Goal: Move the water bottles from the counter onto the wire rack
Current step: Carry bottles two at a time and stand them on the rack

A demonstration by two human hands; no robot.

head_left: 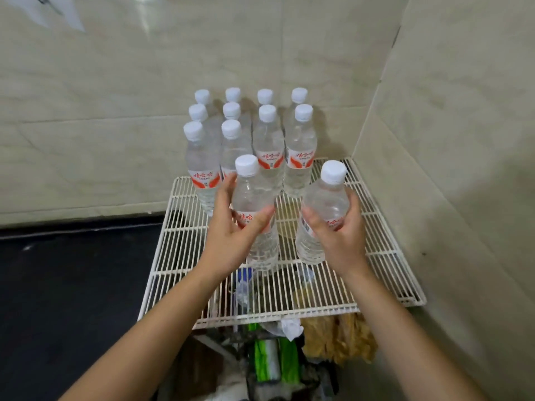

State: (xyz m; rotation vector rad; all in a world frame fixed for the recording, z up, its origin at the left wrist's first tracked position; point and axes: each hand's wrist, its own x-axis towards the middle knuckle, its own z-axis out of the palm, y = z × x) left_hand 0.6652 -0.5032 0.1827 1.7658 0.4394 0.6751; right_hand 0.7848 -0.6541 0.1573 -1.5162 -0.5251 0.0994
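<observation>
White wire rack (185, 256) sits in a corner: back edge close to the tiled back wall (115, 111), right edge running along the side wall (463, 140). Left edge borders a dark surface (72, 285) that lies lower. Front rim overhangs clutter (275, 357) of green and brown items.

10 standing bottles (269, 149), white caps and red labels, are packed at the back of the rack: rows of 4, 4 and 2. The row of 2 fills only the left half, so a gap stays open in front of the right 2 columns.

Left hand (228, 230): fingers and thumb wrapped round the label band of the left bottle (252, 195). It is upright, just in front of the row of 2, with its base low over the mid rack. Cannot tell whether it touches the wire.

Right hand (341, 238): grasping the right bottle (327, 198) at its middle. The cap is tilted toward the side wall, and the base is over the right half of the rack. Contact with the wire is unclear.

The 2 held bottles are apart, with bare wire showing between them. The front third of the rack is bare grid right to the rim. A strip of open wire also runs between the right bottle and the right edge.
</observation>
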